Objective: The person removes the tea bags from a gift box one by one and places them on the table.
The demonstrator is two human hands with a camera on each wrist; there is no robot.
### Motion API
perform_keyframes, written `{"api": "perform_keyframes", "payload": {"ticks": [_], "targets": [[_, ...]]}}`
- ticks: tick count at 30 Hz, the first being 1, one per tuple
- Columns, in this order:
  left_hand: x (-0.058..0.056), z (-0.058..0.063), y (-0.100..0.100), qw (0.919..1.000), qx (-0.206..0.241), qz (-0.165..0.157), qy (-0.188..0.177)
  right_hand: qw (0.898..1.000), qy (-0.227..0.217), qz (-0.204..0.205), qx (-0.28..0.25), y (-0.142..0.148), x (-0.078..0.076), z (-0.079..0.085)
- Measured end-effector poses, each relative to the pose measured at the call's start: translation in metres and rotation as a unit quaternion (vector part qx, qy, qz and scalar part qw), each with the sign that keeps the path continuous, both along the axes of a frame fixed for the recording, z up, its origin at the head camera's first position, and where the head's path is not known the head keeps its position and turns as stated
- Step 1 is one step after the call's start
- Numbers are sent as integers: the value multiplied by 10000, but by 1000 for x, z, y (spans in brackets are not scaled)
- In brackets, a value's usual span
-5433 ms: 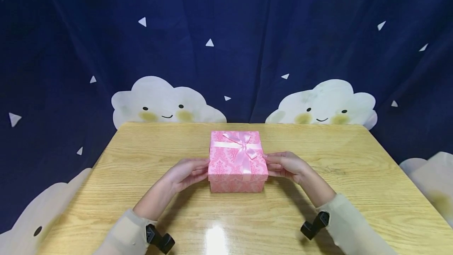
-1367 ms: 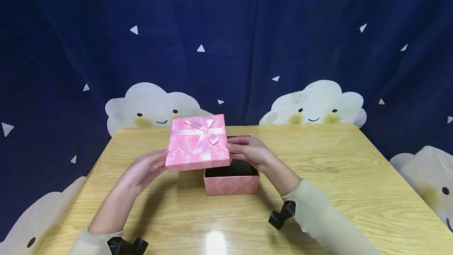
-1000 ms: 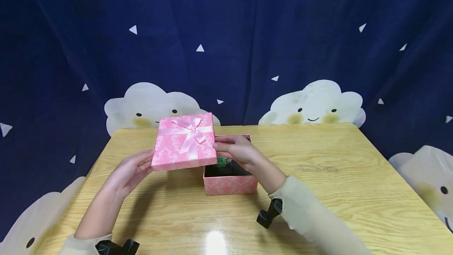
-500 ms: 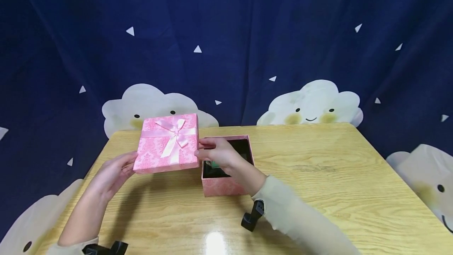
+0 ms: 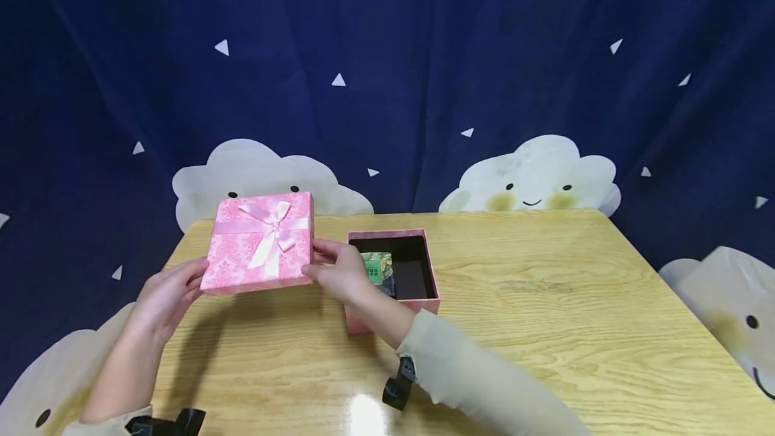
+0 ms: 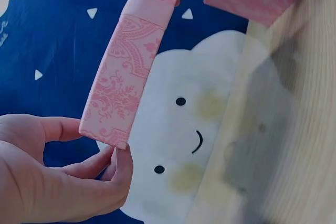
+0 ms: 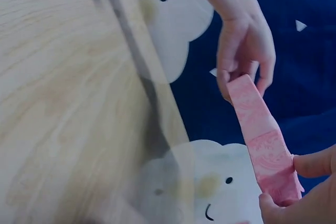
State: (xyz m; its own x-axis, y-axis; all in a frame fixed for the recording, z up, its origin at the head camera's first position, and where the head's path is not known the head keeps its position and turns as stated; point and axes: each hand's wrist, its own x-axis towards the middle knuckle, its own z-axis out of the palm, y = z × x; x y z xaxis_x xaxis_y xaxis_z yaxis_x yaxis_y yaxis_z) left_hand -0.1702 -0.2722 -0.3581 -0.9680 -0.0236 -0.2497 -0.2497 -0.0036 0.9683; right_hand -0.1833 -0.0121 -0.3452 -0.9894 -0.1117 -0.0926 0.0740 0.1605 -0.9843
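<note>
Pink patterned card formed the lid [image 5: 239, 249], which was held raised above the left part of the wooden tabletop [image 5: 545, 301]. The person's left grip [image 5: 163, 295] pinched its left edge between thumb and fingers; the right grip [image 5: 343, 272] pinched the opposite edge. Behind the right forearm, the uncovered box [image 5: 414, 269] stood with a green-labelled packet [image 5: 379, 270] inside.

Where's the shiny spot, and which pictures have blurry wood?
Head view: white glare on the table at the picture's bottom, likely a light's reflection, wood grain fairly clear; left wrist view: wood blurred, the pink lid sharper; right wrist view: wood smeared, a dark shadow across it.
</note>
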Motion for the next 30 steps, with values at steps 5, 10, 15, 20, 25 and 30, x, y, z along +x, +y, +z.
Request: {"api": "perform_keyframes", "payload": {"ticks": [5, 10, 15, 20, 25, 30], "targets": [[-2, -3, -5, 9991, -381, 181, -98, 9999, 93, -64, -120, -14, 3, -11], [-2, -9, -13, 9968, -697, 314, -218, 9996, 296, -39, -10, -25, 6, -19], [-4, -18, -22, 9950, -894, 228, -375, 9977, 553, 5, 395, -35, 11, -30], [-5, -24, -28, 9891, -1386, 10, -499, 9935, 660, 104, 924, -41, 16, -42], [-9, -40, -36, 9784, -1985, -157, -558, 9885, 463, 229, 1423, -42, 18, -52], [-11, -52, -39, 9706, -2274, -386, -685, 9819, 304, 322, 1841, -43, 19, -56]]}}
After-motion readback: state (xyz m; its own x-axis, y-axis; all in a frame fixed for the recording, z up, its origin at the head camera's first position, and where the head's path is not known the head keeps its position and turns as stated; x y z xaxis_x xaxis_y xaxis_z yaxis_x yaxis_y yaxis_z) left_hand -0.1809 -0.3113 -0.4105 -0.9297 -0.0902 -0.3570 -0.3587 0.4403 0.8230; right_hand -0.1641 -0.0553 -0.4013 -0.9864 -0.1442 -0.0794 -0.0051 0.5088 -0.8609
